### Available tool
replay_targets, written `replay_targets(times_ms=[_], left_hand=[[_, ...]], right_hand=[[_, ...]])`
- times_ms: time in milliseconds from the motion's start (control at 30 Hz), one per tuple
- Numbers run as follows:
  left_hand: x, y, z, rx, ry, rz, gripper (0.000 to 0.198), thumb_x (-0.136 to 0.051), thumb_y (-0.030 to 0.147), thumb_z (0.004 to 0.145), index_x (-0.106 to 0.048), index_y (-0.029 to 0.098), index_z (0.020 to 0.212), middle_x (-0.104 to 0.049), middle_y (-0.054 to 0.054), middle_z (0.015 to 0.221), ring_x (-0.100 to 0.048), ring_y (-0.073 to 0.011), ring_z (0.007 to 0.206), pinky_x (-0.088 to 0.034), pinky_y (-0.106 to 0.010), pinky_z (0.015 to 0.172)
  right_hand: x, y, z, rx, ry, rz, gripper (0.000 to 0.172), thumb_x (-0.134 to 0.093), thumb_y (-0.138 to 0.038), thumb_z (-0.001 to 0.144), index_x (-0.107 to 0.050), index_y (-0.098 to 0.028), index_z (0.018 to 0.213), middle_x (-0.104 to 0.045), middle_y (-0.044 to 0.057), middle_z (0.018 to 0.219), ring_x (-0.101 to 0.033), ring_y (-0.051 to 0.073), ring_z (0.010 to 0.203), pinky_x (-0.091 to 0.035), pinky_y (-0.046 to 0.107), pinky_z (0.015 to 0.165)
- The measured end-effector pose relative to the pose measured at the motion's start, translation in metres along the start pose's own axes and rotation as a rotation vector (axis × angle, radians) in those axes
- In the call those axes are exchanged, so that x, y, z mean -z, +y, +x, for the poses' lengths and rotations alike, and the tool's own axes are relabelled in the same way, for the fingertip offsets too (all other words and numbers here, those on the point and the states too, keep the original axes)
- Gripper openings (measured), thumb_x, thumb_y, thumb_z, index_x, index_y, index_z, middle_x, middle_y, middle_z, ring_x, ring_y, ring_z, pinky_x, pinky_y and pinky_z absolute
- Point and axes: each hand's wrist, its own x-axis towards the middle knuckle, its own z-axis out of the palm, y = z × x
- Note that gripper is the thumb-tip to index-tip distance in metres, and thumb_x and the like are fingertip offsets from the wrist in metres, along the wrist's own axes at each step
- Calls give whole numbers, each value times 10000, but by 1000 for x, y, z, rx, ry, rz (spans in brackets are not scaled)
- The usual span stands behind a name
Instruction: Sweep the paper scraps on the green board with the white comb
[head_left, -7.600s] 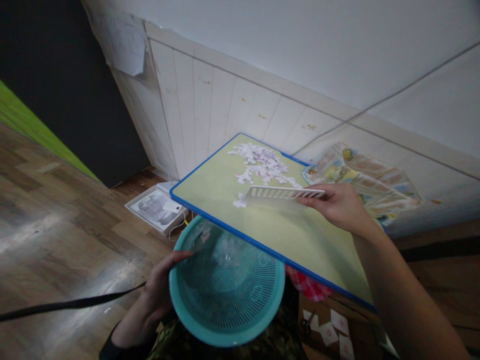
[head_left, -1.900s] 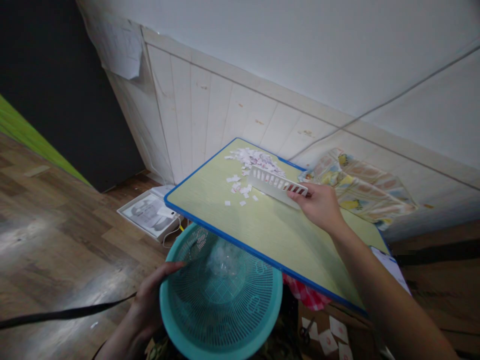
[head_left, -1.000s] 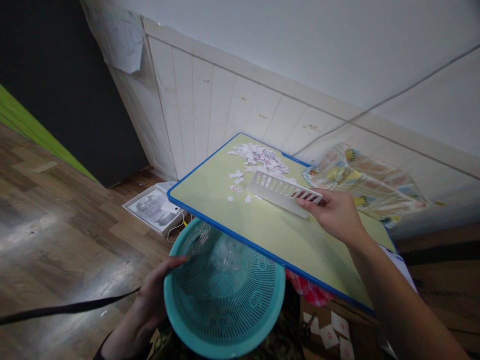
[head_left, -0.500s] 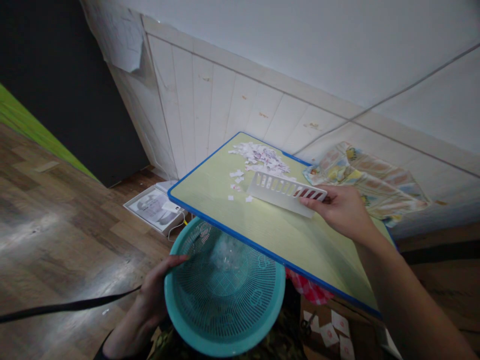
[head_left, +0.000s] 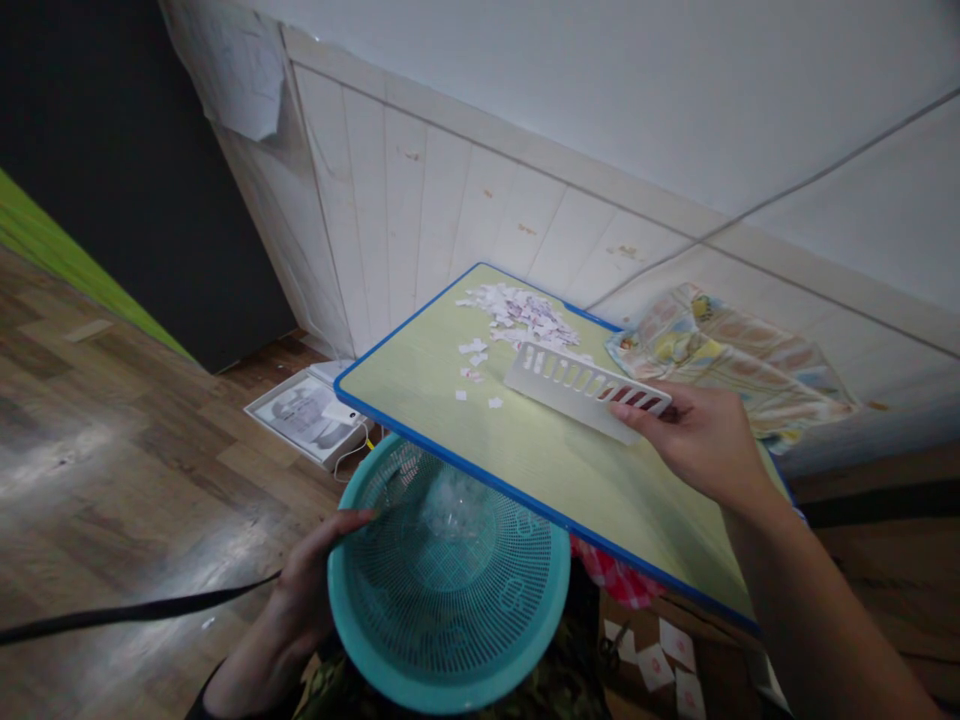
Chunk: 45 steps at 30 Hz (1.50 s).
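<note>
My left hand (head_left: 319, 560) grips the rim of a turquoise plastic basket (head_left: 450, 640) with slotted walls, its thumb over the edge. Inside the basket lies some clear, crumpled plastic (head_left: 454, 503). My right hand (head_left: 701, 435) is closed on one end of a white slotted plastic strip (head_left: 577, 392), held tilted above the yellow-green tabletop (head_left: 600, 500). Beyond the strip's far end sits a heap of small white paper pieces (head_left: 521, 310), with several loose bits nearer the table's left edge.
A patterned cloth (head_left: 727, 350) lies at the table's back right against the white panelled wall (head_left: 465, 200). An open white box (head_left: 307, 410) with a cable stands on the wooden floor. Scissors (head_left: 611, 650) and white cards (head_left: 656, 668) lie below the table's front right.
My right hand has moved slightly to the right and down with the slotted strip, away from the paper heap. My left hand and the basket stay in place.
</note>
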Motion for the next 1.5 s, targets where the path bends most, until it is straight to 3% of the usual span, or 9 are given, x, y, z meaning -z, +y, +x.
replay_targets(times_ms=[233,400,567,700,900,1067,1267,1500], left_hand=[[3,0,0,14,-16,-12,198,-692,10,757,-801,124,638,-794,-97,576,-734,-229,488,-627,-293,516],[0,0,-1,12,-14,7,213,-670,31,782,-801,123,642,-785,-85,559,-720,-216,475,-618,-289,503],[-1,0,-1,17,-13,-20,221,-676,40,774,-790,127,605,-771,-78,529,-710,-208,452,-605,-276,489],[1,2,-2,23,-10,-4,198,-669,54,776,-806,122,650,-811,-110,605,-756,-246,525,-636,-315,551],[3,3,-2,9,-13,21,210,-648,56,797,-811,107,674,-815,-120,621,-755,-243,527,-640,-315,563],[7,2,1,4,-14,19,180,-681,45,766,-795,124,652,-805,-101,593,-740,-224,498,-632,-295,540],[2,2,-4,-21,6,39,203,-646,23,776,-796,98,661,-806,-120,600,-745,-230,502,-643,-314,541],[-3,2,-8,11,-9,-37,170,-683,27,720,-780,137,634,-770,-85,531,-715,-218,454,-611,-283,482]], right_hand=[[-8,-9,3,27,-91,85,197,-681,-353,884,-823,-220,913,-790,27,769,-683,202,622,-464,287,549],[-14,-13,10,5,-49,79,224,-677,-355,878,-826,-204,949,-787,40,766,-683,218,629,-458,304,557],[-11,-10,14,44,-92,86,186,-686,-342,872,-827,-223,897,-795,30,796,-688,205,642,-457,292,566],[-9,-12,18,49,-63,80,189,-688,-341,868,-828,-218,896,-775,23,737,-672,201,624,-437,286,544],[-12,-15,27,79,-101,47,205,-666,-348,877,-817,-209,882,-756,20,696,-647,187,591,-412,284,537],[-9,-13,34,74,-60,18,201,-667,-366,871,-799,-218,839,-713,6,646,-607,177,551,-393,292,532],[-11,-15,41,106,-127,8,237,-654,-383,872,-773,-205,769,-682,7,622,-582,171,547,-373,289,524],[-3,-11,44,98,-63,-66,193,-650,-338,861,-795,-219,816,-711,19,636,-628,192,577,-404,299,564]])
